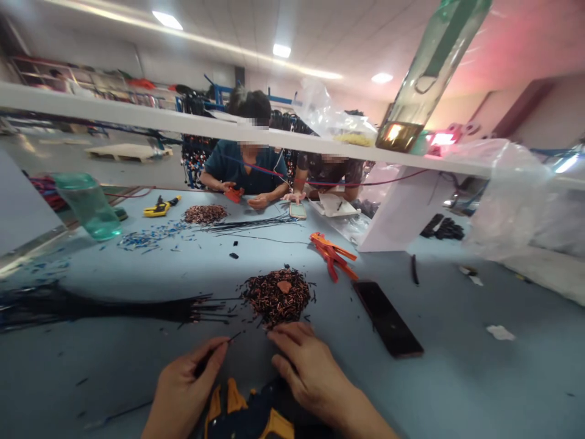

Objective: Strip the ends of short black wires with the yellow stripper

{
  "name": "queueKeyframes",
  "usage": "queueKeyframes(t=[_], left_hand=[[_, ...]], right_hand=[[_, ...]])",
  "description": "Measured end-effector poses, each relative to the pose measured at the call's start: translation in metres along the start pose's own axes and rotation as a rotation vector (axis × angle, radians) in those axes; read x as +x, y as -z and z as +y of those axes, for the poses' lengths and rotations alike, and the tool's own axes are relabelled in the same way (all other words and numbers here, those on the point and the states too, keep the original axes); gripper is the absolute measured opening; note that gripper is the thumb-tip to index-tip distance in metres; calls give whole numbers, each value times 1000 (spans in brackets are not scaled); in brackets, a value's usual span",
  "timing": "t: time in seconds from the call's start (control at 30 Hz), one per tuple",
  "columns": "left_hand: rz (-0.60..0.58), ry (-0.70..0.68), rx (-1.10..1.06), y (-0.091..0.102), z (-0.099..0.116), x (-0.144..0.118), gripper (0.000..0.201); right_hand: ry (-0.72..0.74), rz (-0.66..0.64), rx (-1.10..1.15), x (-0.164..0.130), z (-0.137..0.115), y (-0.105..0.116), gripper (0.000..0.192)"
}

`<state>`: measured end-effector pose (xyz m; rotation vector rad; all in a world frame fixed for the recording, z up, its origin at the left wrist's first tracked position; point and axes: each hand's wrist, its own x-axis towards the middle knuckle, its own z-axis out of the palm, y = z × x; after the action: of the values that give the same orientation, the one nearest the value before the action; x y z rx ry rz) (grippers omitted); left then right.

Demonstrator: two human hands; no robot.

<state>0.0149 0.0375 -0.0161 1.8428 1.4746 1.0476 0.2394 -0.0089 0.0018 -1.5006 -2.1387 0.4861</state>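
Black wire (235,336) pinched in left hand (185,381) grip, right hand (304,366) fingers loose beside copper pile (276,296)

Our left hand (185,381) pinches a thin black wire (231,337) between thumb and fingertips, its free end pointing toward our right hand (304,366). That hand lies palm down on the bench (457,378), fingertips touching the near edge of a heap of copper-coloured wire scraps (276,296). Between and below both hands sits a black and yellow tool (249,414). Beyond the left hand lies a bundle of black wires (114,308). To the right of the right hand lies a dark phone (387,318), and beyond the heap, orange pliers (333,253). Across the bench two other people (247,167) work.
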Motion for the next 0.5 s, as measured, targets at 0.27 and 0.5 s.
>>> queueKeyframes(t=[0.27, 0.5], left_hand=[[64, -124, -6, -4, 1, -4, 27], [-26, -567, 59, -5, 10, -19, 16]], right_hand=[[178, -4, 79, -13, -9, -1, 27], [241, 270, 215, -17, -15, -15, 30]])
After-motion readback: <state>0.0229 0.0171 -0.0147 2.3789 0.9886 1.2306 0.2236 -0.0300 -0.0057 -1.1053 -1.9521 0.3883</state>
